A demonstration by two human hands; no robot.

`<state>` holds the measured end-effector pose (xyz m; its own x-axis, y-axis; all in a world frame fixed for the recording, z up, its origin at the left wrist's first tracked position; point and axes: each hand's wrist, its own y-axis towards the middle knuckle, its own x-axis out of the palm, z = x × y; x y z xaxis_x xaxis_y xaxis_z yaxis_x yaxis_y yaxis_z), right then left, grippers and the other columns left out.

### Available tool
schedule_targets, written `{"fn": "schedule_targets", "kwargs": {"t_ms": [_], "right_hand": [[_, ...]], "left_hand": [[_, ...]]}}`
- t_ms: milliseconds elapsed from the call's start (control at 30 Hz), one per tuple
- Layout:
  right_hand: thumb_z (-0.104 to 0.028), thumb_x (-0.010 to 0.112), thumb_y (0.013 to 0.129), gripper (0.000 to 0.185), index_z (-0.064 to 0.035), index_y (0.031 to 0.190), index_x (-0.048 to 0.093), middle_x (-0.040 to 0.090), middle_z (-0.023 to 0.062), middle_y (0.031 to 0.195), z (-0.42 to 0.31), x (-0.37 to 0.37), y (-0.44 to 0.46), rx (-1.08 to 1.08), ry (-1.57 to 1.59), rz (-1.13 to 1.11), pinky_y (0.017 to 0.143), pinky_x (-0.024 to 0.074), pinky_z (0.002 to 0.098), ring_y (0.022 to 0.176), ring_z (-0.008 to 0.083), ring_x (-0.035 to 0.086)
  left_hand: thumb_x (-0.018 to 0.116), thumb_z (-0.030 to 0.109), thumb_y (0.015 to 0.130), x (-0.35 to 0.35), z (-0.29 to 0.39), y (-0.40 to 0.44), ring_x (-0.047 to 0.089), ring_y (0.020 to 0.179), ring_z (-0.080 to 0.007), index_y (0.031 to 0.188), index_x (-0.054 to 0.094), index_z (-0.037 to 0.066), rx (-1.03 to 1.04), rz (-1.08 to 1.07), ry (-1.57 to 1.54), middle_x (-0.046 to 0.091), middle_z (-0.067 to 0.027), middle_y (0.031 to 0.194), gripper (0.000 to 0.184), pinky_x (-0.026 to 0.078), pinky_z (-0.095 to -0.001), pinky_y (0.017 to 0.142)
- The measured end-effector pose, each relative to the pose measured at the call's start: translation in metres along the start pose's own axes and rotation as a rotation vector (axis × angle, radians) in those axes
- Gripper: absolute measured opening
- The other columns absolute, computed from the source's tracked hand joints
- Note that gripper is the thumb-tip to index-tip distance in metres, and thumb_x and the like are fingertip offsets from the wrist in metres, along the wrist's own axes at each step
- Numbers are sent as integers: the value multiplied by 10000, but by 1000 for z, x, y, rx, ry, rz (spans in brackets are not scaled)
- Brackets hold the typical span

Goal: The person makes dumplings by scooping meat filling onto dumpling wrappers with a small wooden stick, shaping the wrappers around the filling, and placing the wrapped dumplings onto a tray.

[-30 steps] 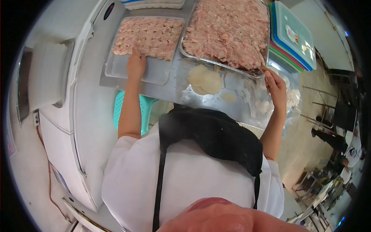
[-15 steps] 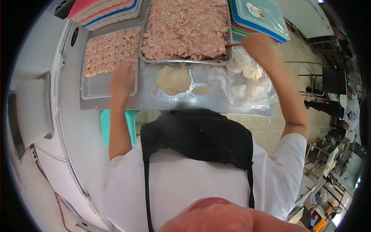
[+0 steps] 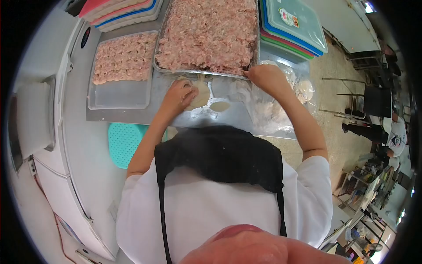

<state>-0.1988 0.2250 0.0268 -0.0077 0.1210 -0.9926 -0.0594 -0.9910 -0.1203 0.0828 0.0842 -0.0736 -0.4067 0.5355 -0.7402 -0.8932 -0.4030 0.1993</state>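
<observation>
My left hand (image 3: 178,97) is over the stack of round dumpling wrappers (image 3: 201,97), its curled fingers closed at the left edge of the top one. One more wrapper (image 3: 220,106) lies by itself on the metal table, right of the stack. My right hand (image 3: 269,79) is a closed fist at the near right corner of the big metal tray (image 3: 206,73). It grips a thin brown stick, now mostly hidden by the fingers and the meat. Minced meat filling (image 3: 206,35) is heaped in that tray. Rows of meat-filled dumplings (image 3: 123,57) fill the far part of a clear plastic container (image 3: 119,97).
Plastic bags with pale round dough pieces (image 3: 281,112) lie at the table's right. Coloured lidded boxes (image 3: 292,26) are stacked behind them, and more stacked containers (image 3: 123,13) stand far left. A turquoise stool (image 3: 125,143) is below the table. Another person (image 3: 395,134) is in the right background.
My left hand has moved right from the clear container onto the wrapper stack. My right hand has come left and down, bringing the stick to the tray's near corner.
</observation>
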Motion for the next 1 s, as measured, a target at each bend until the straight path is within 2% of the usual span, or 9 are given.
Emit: {"fn": "schedule_targets", "kwargs": {"t_ms": [133,233,433,533,633,733,833,933,1000], "right_hand": [[-155,536,788,184,-46,707,659,648,154,715,-15,-2,0,-30,10,64,637,510,420,726,300,654],[-188,530,837,216,-61,718,657,650,143,726,-16,-3,2,7,38,16,654,507,429,739,305,650],[-327,529,922,315,-79,829,699,664,145,786,18,26,4,79,519,29,669,482,425,734,326,635],[-324,573,916,307,-49,887,705,653,131,708,19,30,5,117,844,50,637,468,374,658,241,619],[-322,595,921,331,-8,879,694,580,48,610,8,9,12,284,1021,14,582,434,315,597,130,529],[-323,587,935,353,7,864,693,509,-18,601,2,14,26,330,1166,140,536,377,250,593,62,445],[-320,580,941,347,-1,876,699,493,-45,615,-18,11,37,405,1335,245,505,331,216,574,41,423],[-339,547,958,344,-36,848,666,440,-60,580,-46,7,46,444,1447,334,476,260,211,524,39,359],[-335,549,958,328,-43,878,674,455,-56,598,-62,-7,47,441,1475,365,477,260,210,528,37,360]], "left_hand": [[705,188,750,6,14,3,520,1022,-319,992,702,124,135,-12,132,581,-110,1082,250,425,-409,903],[675,185,780,5,6,9,531,1027,-315,1015,706,122,62,-146,131,597,-108,1093,245,412,-400,934],[609,204,870,-10,-10,11,562,991,-254,997,695,73,-65,1,-242,638,-95,1062,201,443,-350,876],[612,211,886,-28,-7,20,589,900,-185,1026,676,36,-262,11,-639,655,-55,1024,233,462,-289,817],[554,211,943,-51,10,34,562,843,-80,1022,669,8,-369,-26,-599,629,-20,914,246,457,-227,755],[569,211,941,-44,-5,39,583,828,-79,1032,655,6,-576,70,-1084,639,-25,930,240,467,-217,738],[554,190,948,-37,-14,47,608,900,-118,1105,602,-3,-582,88,-1197,637,-59,1014,254,498,-248,798],[582,223,931,-37,-12,61,595,960,-151,1233,542,17,-479,305,-1574,608,-69,1093,368,500,-276,818],[526,254,956,-46,3,73,575,1049,-196,1290,477,20,-434,285,-1467,563,-105,1193,411,488,-337,890]]}}
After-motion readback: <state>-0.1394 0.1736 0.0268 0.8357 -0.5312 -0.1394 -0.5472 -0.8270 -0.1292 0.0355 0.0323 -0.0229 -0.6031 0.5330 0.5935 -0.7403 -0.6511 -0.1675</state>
